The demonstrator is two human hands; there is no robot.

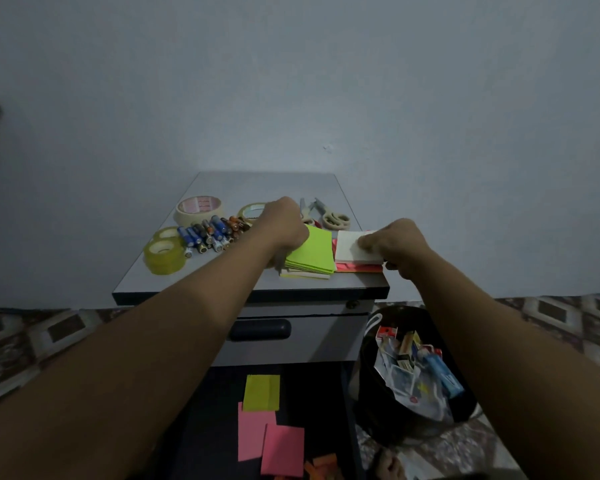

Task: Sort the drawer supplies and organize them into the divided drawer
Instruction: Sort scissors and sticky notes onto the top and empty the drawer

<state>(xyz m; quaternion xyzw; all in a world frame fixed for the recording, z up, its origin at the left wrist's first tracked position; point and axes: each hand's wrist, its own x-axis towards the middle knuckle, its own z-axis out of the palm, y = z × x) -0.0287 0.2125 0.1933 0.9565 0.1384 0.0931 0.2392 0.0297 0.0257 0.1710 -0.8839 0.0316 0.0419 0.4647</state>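
Left grip (286,225) curled over green note stack (312,254) on counter (267,185); whether it pinches, cannot tell. Right grip (394,242) pinches white pad (347,245).

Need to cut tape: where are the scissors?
Head view: the scissors lie back right on the cabinet top, just behind the green sticky notes, right of the left hand.
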